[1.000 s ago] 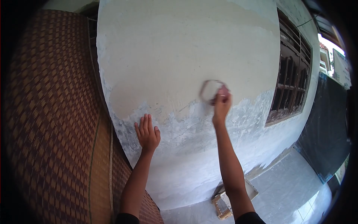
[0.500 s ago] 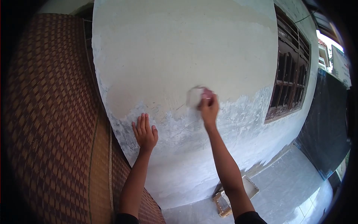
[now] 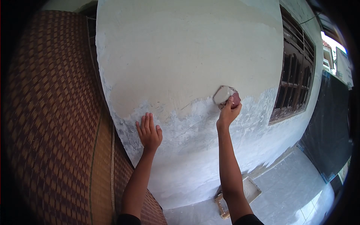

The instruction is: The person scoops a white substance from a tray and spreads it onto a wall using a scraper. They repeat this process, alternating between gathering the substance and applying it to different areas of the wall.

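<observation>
Head view: right hand [image 3: 228,113], its grip clamped on a flat pad with pale and dark-red areas [image 3: 227,96], holds it at the wall [image 3: 180,56], near the ragged edge of the beige coat. Left hand [image 3: 149,135] lies on the wall, holding nothing, fingers slightly apart; woven matting [image 3: 52,112] stands at left, window [image 3: 294,67] at right.

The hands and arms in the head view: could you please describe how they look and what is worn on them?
The left hand and right hand are ungloved, with no ring visible. Both forearms are bare, without watch or bracelet. Plain black sleeves show only at the bottom edge.
</observation>
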`<action>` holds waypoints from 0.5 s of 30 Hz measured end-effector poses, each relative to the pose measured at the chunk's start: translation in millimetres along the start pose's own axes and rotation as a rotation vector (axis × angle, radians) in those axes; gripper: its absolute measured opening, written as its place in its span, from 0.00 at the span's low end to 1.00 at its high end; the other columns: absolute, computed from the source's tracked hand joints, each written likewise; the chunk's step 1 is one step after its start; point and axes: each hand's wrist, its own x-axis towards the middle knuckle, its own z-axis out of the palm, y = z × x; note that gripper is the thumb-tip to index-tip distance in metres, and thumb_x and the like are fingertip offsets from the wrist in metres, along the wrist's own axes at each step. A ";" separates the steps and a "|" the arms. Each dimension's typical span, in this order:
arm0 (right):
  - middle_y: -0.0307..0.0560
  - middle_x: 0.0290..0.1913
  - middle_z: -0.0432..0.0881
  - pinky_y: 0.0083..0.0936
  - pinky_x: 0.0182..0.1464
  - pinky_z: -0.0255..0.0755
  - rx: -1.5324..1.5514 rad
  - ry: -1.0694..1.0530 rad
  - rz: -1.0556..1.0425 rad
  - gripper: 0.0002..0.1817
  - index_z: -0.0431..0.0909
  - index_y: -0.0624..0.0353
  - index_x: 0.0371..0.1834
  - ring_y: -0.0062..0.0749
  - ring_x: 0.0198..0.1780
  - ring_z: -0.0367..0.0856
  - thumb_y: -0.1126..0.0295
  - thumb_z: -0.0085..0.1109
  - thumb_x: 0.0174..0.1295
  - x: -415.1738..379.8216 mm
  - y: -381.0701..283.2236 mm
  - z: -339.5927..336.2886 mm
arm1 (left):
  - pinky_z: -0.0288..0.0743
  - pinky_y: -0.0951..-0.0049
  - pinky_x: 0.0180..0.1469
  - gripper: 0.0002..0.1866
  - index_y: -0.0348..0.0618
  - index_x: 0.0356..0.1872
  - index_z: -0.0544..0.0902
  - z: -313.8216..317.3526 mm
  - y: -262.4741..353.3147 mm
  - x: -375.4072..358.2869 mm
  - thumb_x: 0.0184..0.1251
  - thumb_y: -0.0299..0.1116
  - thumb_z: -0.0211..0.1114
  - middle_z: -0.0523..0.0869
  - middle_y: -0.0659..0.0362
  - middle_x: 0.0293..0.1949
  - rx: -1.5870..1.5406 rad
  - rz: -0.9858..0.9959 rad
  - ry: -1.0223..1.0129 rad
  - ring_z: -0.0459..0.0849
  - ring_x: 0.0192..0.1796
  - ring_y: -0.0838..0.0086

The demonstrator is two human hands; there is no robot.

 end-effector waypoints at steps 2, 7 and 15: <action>0.43 0.42 0.77 0.22 0.34 0.77 -0.027 -0.348 0.053 0.13 0.76 0.60 0.51 0.27 0.42 0.77 0.62 0.53 0.74 -24.5 -10.9 3.1 | 0.45 0.45 0.77 0.30 0.35 0.72 0.63 -0.3 0.7 -0.7 0.70 0.35 0.50 0.65 0.50 0.71 -0.006 0.005 0.002 0.59 0.75 0.57; 0.47 0.42 0.79 0.27 0.40 0.75 -0.397 -0.529 -0.298 0.18 0.76 0.60 0.54 0.29 0.38 0.77 0.59 0.59 0.69 -44.8 13.2 10.1 | 0.49 0.47 0.76 0.27 0.38 0.70 0.68 -0.6 -0.6 -1.0 0.72 0.38 0.49 0.68 0.54 0.70 0.020 -0.005 0.007 0.62 0.74 0.62; 0.45 0.37 0.79 0.24 0.38 0.74 -0.235 -0.727 -0.191 0.13 0.76 0.60 0.49 0.23 0.40 0.78 0.61 0.56 0.72 -52.3 -4.2 8.3 | 0.48 0.47 0.76 0.27 0.38 0.70 0.68 0.8 0.4 -1.2 0.72 0.38 0.50 0.68 0.54 0.70 0.013 -0.014 0.011 0.62 0.74 0.62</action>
